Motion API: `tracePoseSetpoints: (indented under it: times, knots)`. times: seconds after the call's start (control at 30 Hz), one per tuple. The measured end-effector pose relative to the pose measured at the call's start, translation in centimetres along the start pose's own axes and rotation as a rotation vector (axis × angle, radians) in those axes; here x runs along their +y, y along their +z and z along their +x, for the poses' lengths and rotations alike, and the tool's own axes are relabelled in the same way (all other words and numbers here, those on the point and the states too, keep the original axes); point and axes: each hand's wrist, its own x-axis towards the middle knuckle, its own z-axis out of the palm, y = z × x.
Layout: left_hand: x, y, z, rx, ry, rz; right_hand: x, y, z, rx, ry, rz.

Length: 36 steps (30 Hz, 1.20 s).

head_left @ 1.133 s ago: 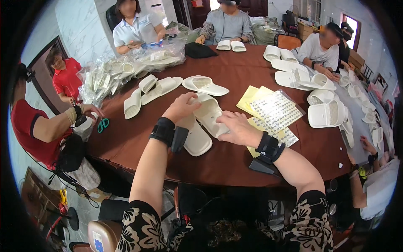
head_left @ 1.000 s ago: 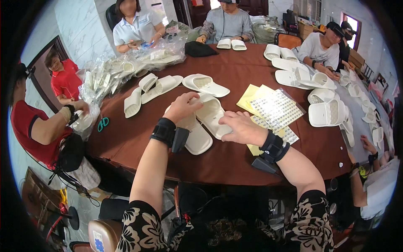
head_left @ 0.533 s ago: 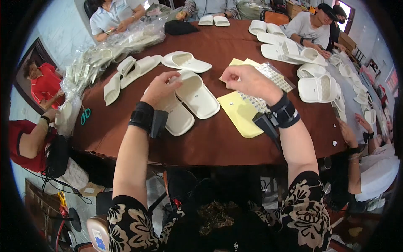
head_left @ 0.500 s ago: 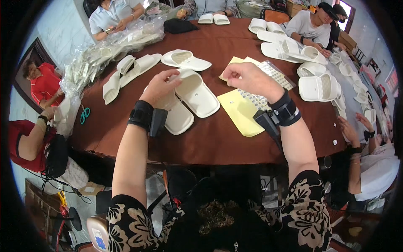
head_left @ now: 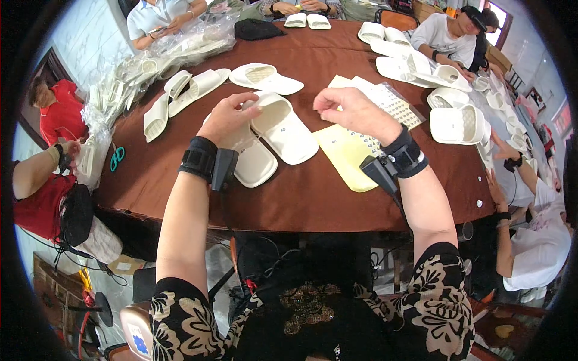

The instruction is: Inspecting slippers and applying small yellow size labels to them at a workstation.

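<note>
A pair of white slide slippers lies side by side before me, soles toward me: a left slipper (head_left: 253, 163) and a right slipper (head_left: 290, 138), each with a small dark mark on its footbed. My left hand (head_left: 232, 119) is closed over the straps, its fingers curled on the slippers. Just right of them, my right hand (head_left: 358, 114) hovers with thumb and fingers pinched together; anything between them is too small to make out. Beneath it are a yellow backing sheet (head_left: 343, 165) and a sheet of small round stickers (head_left: 397, 108).
More white slippers (head_left: 265, 79) lie beyond the pair, and others (head_left: 459, 123) are stacked at right. Plastic-bagged slippers (head_left: 138, 78) line the left edge, near teal scissors (head_left: 117, 159). Co-workers sit around the brown-covered table (head_left: 313, 207).
My right hand has shifted slightly left, toward the slippers. My left hand stays on the pair. At the far side, a co-worker's hands have come together over something yellow.
</note>
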Motion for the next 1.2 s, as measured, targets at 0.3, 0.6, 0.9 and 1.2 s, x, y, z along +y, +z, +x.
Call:
tracePoseSetpoints:
  times: [0.3,0.6,0.9,1.2]
  knots:
    - [0.8,0.3,-0.6,-0.075,0.074,0.001,-2.1,5.0,0.7,-0.171,0.001,0.179]
    - [1.4,0.5,-1.1,-0.070,0.167,0.026,-2.7,6.0,0.3,-0.195,-0.113,0.019]
    - [1.2,0.8,-1.1,-0.081,0.151,-0.030,-2.4,6.2,0.3,-0.194,-0.123,0.004]
    - [1.6,0.5,-1.2,-0.153,0.097,-0.122,-1.9,6.9,0.4,-0.197,-0.081,0.047]
